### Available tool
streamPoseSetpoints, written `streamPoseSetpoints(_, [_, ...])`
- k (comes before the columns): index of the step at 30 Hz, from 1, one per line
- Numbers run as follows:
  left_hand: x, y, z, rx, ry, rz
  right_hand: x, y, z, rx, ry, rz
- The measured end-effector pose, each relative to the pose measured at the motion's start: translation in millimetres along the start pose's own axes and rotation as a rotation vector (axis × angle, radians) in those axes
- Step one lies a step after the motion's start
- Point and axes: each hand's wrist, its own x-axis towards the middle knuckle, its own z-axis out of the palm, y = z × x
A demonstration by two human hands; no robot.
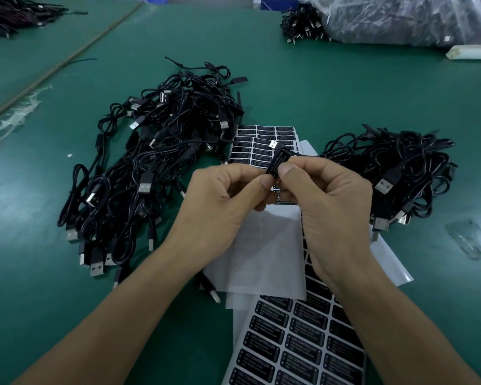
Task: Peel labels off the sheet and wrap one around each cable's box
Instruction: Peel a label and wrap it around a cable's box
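Both hands meet over the middle of the green table. My left hand [222, 201] and my right hand [328, 201] pinch one cable's small black box [277, 160], which carries a black label with white print along its side. The box's cable runs off to the right. A sheet of black labels [264, 144] lies flat just behind the hands. Another label sheet [297, 345] lies near the front edge, partly under my right forearm. White backing paper [264, 251] lies under the hands.
A large tangle of black USB cables [150, 162] sits to the left, a smaller pile [395, 173] to the right. More cables [303, 23] and a clear plastic bag [414, 18] lie at the back right. A crumpled clear wrapper [472, 240] rests at the right edge.
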Motion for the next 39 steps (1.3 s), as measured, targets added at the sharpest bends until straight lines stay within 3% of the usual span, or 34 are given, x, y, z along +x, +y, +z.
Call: streamPoseSetpoints(39, [1.4,2.4,1.7,0.007,0.011,0.01,-0.5,2.2,0.6,-0.066,-0.014,-0.115])
